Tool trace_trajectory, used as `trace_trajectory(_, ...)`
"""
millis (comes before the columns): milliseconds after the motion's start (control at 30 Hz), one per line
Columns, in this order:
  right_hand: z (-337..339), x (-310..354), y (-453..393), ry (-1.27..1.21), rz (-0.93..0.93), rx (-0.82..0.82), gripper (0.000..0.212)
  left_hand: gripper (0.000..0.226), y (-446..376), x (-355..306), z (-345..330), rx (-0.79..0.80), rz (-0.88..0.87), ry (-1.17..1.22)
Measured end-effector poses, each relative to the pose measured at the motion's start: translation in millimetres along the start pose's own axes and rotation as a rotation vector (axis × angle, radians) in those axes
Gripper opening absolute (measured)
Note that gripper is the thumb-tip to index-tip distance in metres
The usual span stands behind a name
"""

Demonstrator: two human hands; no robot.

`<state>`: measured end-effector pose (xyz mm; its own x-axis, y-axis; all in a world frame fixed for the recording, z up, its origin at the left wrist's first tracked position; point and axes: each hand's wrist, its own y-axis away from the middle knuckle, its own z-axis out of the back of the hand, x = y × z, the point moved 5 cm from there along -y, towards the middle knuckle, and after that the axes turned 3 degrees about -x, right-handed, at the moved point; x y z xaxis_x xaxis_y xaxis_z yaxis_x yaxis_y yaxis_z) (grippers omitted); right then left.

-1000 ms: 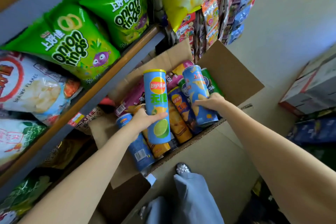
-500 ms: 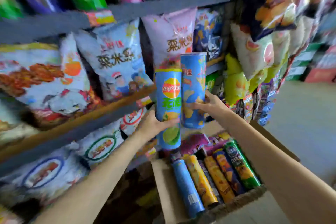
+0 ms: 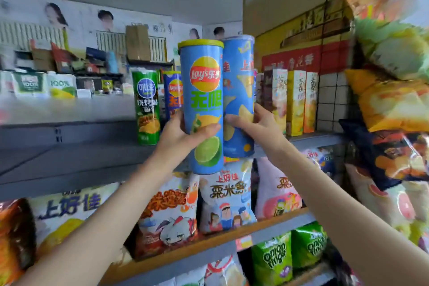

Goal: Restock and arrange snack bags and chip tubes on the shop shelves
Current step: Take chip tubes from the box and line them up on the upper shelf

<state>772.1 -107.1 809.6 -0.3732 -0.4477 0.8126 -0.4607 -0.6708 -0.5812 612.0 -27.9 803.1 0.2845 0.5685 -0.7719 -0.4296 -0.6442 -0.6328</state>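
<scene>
- the left hand (image 3: 185, 134) wraps thumb and fingers round the lower half of the lime lay's tube (image 3: 202, 104); the tube is upright, raised in front of the top shelf (image 3: 69, 158), its base just below the shelf edge.
- the right hand (image 3: 257, 127) clamps the lower half of the blue chip tube (image 3: 239, 90), upright and just beside the first; whether the two tubes touch cannot be told.
- handling, as a judgement: both tubes are likely light, with stiff cardboard walls and smooth printed skin, and the chips inside are brittle. grip mid-body or lower, firm but not crushing; set down base first.
- the green tube (image 3: 146, 104) and another lay's tube (image 3: 173, 93) already stand on the shelf behind.
- hidden: the lime lay's tube covers most of that rear lay's tube and the landing spot; the right-side snack bags (image 3: 392, 104) are blurred; the fingertips behind both tubes are unseen.
</scene>
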Motion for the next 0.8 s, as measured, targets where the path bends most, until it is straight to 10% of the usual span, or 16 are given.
trace_trajectory(233,-81.9,-11.9,-54.3,0.037,0.034,0.07,0.084,0.044,-38.5,14.0,75.8,-0.35,0.038,-0.065)
trace_trajectory(333,-110.5,-19.0,-63.3,0.092,0.064,0.183,0.058,0.049,-46.8,27.8,100.9,-0.465,0.056,-0.12)
trace_trajectory(800,-110.8,-47.6,-82.9,0.437,0.077,0.103,0.06,0.038,-65.1,65.4,119.9,-0.549,0.182,-0.213)
